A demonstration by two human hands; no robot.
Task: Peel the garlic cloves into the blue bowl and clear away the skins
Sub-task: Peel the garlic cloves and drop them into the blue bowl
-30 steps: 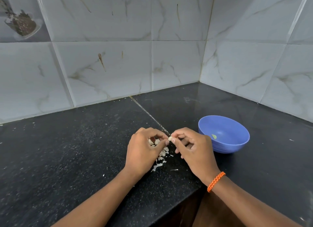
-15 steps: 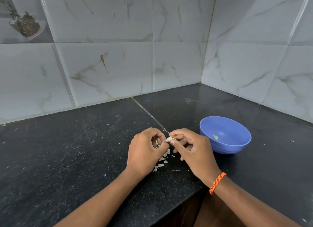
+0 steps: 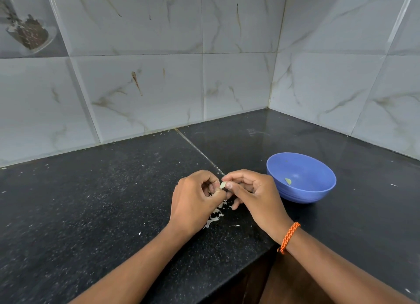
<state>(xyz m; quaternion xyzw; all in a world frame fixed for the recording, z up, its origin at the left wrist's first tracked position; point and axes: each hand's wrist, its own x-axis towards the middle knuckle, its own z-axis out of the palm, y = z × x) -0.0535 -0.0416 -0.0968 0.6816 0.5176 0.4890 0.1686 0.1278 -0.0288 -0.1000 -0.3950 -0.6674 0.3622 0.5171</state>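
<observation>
A garlic clove [image 3: 222, 185] is pinched between the curled fingers of the left hand [image 3: 196, 200] and the right hand [image 3: 254, 193], held just above the black bench [image 3: 95, 203] near its front edge. Loose garlic skins [image 3: 216, 214] are scattered on the bench under the hands. Just to the right, the blue bowl [image 3: 318, 191] is set on the bench with one small pale piece [image 3: 288, 180] inside.

L hand [image 3: 193, 199] curled, pinching | R hand [image 3: 256, 194] curled, pinching | fingertips touching
</observation>
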